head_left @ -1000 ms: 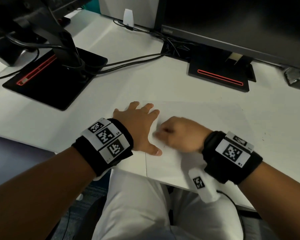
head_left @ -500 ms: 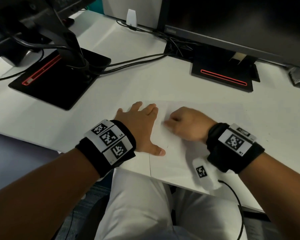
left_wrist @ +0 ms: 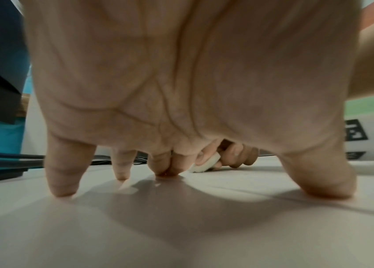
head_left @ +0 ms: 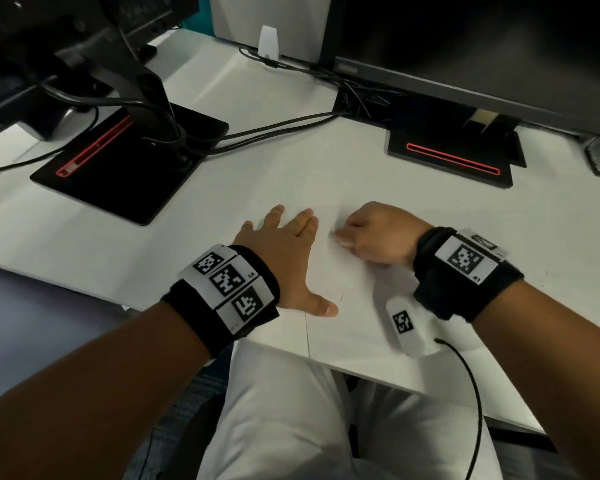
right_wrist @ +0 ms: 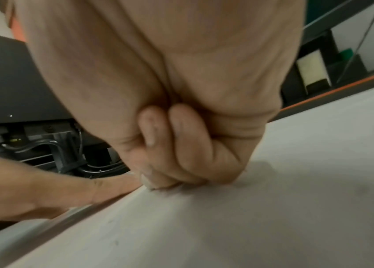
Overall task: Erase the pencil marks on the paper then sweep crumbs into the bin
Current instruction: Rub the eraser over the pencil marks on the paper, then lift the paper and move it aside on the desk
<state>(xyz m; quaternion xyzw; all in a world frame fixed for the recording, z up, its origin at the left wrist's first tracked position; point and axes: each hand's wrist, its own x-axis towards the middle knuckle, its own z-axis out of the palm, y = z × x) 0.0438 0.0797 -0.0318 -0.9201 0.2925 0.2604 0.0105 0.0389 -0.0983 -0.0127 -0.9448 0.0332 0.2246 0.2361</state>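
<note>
White paper (head_left: 361, 306) lies flat on the white counter (head_left: 291, 168), near its front edge, and both hands are on it. The left hand (head_left: 284, 258) is spread, palm down, fingers straight and splayed; its thumb points right along the sheet's near part. From the left wrist view the fingertips (left_wrist: 62, 190) and thumb press on the surface while the palm arches above it. This hand holds nothing.

The right hand (head_left: 374, 237) sits just right of the left, fingers curled into a loose fist with knuckles up. Its thumb and forefinger pinch a small white eraser (left_wrist: 204, 164), seen past the left hand's fingers in the left wrist view, with its lower end touching the paper. In the right wrist view the curled fingers (right_wrist: 158, 130) hide the eraser, and the hand's outer edge rests on the sheet.

A short faint pencil mark (head_left: 342, 297) shows on the paper near the left thumb tip. Whether crumbs lie on the sheet cannot be told.

Behind the hands stand two black monitor bases (head_left: 129, 164) with red strips, one at left and one at right, with dark cables (head_left: 274, 128) running between them. A monitor (head_left: 465, 46) fills the upper right. Both wrists wear black bands with white tags (head_left: 226, 278).
</note>
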